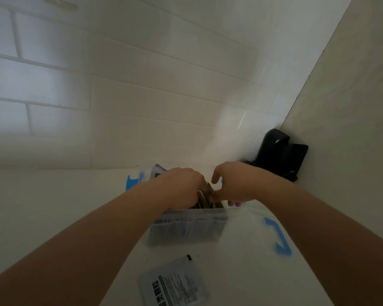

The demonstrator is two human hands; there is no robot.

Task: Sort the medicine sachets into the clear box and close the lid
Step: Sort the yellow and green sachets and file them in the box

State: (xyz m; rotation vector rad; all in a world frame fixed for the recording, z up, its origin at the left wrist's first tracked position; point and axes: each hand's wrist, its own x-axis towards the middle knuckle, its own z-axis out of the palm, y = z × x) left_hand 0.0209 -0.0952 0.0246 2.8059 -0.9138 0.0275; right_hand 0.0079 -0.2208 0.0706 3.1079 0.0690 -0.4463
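The clear box [187, 228] stands open on the white counter, with several green-and-yellow medicine sachets [208, 202] upright inside it. My left hand [184, 186] reaches into the box from the left, fingers closed on those sachets. My right hand [234, 184] is over the box's right side, thumb and fingers pinching the same sachets. A pale blue-grey sachet [175, 283] lies flat on the counter in front of the box. More sachets [157, 171] show behind my left hand. The clear lid with a blue latch [279, 237] lies to the right of the box.
A tiled wall rises right behind the box. A black device [279, 151] stands in the back right corner against a side wall. Another blue latch [132, 182] shows at the box's far left.
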